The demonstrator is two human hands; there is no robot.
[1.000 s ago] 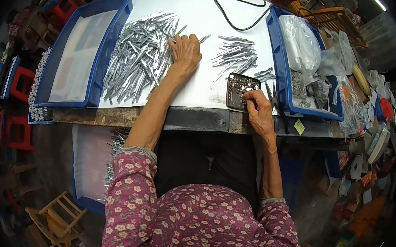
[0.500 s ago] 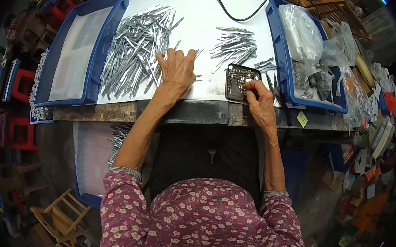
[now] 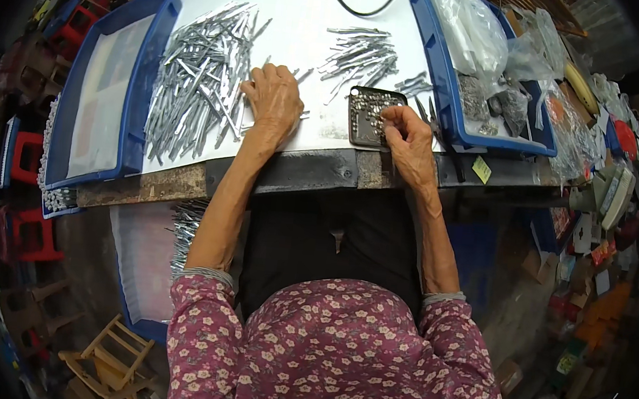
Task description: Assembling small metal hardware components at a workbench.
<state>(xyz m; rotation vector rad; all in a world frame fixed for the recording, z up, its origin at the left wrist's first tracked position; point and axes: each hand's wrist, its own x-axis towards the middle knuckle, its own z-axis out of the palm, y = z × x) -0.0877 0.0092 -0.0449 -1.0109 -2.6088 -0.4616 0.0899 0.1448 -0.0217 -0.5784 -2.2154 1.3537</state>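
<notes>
My left hand [image 3: 275,101] is lowered to the white tabletop beside a large pile of thin silvery metal strips [image 3: 202,87]. Its fingers are bent and bunched, with the tips hidden beneath; ends of a few strips show around it. My right hand [image 3: 411,141] pinches thumb and forefinger over the right side of a small dark tray [image 3: 365,131]. Small shiny metal pieces [image 3: 372,99] lie in that tray. Whatever is between the right fingertips is too small to make out. A smaller group of metal strips [image 3: 361,57] lies beyond the tray.
A blue bin [image 3: 140,100] lined with white stands on the left. The right blue bin [image 3: 450,97] holds plastic bags [image 3: 474,38] and small metal parts. Dark-handled pliers [image 3: 434,122] lie between tray and bin. A black cable [image 3: 359,11] curves across the far side.
The whole view has shifted, moving the table leftward and up in the picture. My left hand's fingers have drawn closer together. My right hand stays pinched at the tray.
</notes>
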